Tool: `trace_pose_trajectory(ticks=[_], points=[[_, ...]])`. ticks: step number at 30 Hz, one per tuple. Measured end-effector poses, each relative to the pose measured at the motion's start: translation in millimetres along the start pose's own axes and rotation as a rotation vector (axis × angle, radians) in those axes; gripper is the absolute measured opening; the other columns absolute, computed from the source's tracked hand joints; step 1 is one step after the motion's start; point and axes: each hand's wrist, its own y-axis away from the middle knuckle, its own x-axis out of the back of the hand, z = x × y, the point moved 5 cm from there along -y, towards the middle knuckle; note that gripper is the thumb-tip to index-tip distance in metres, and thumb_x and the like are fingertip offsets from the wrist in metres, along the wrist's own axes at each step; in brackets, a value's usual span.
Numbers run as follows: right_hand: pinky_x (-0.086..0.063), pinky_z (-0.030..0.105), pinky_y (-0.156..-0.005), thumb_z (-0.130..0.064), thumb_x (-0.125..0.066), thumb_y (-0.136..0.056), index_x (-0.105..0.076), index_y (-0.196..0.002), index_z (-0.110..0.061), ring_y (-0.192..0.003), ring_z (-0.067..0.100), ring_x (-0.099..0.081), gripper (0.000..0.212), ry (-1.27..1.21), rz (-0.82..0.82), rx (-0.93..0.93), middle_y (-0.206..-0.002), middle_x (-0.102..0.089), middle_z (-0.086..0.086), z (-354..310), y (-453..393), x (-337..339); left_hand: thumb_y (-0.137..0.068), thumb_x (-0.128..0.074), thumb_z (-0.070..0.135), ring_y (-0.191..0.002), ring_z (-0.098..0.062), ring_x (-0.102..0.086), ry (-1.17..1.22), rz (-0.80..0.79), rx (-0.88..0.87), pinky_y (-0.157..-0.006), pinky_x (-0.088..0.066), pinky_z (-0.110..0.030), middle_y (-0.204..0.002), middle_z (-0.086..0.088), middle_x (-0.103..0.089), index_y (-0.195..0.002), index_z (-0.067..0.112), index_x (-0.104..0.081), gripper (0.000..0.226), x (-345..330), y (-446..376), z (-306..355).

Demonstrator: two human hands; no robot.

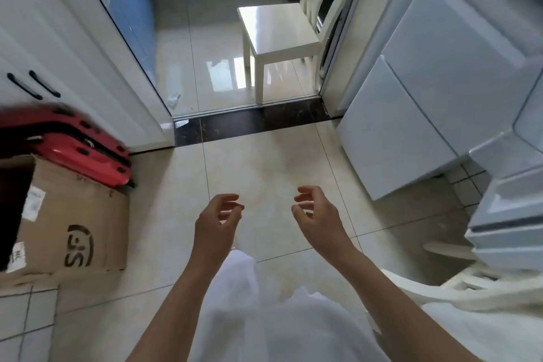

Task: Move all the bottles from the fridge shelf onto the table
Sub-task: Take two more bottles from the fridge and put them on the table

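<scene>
My left hand (217, 220) and my right hand (317, 214) hang in front of me over the beige floor tiles, fingers loosely curled, both holding nothing. A white fridge (411, 114) stands at the right with its lower drawer fronts shut. Part of an open white door with shelf ledges (505, 214) shows at the far right edge. No bottle and no table are in view.
A white chair (279, 38) stands past the dark threshold (252, 123) in the blue-walled room ahead. A cardboard box (70, 223) and a red suitcase (73, 144) sit on the floor at the left, below white cabinets (44, 47). Another white chair back (458, 288) is at lower right.
</scene>
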Motion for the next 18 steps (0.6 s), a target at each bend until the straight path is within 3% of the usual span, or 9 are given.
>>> trace_pose_trajectory(ticks=[9, 18], points=[[-0.050, 0.024, -0.089, -0.020, -0.055, -0.092, -0.048, -0.123, -0.019, -0.102, 0.007, -0.058, 0.032, -0.156, 0.207, -0.101, -0.111, -0.059, -0.004, -65, -96, -22, -0.092, -0.059, 0.010, -0.087, -0.019, -0.069, -0.239, -0.270, -0.168, -0.085, -0.056, -0.047, -0.092, 0.006, -0.073, -0.101, 0.025, -0.065, 0.018, 23, -180, 81], [-0.052, 0.027, -0.090, -0.019, -0.056, -0.092, -0.048, -0.121, -0.021, -0.104, 0.012, -0.059, 0.030, -0.262, 0.476, -0.263, -0.113, -0.058, -0.005, -62, -162, 29, -0.095, -0.056, 0.014, -0.088, -0.017, -0.068, -0.329, -0.561, -0.254, -0.077, -0.055, -0.027, -0.092, 0.000, -0.071, -0.101, 0.018, -0.064, 0.010, -76, -271, 162]])
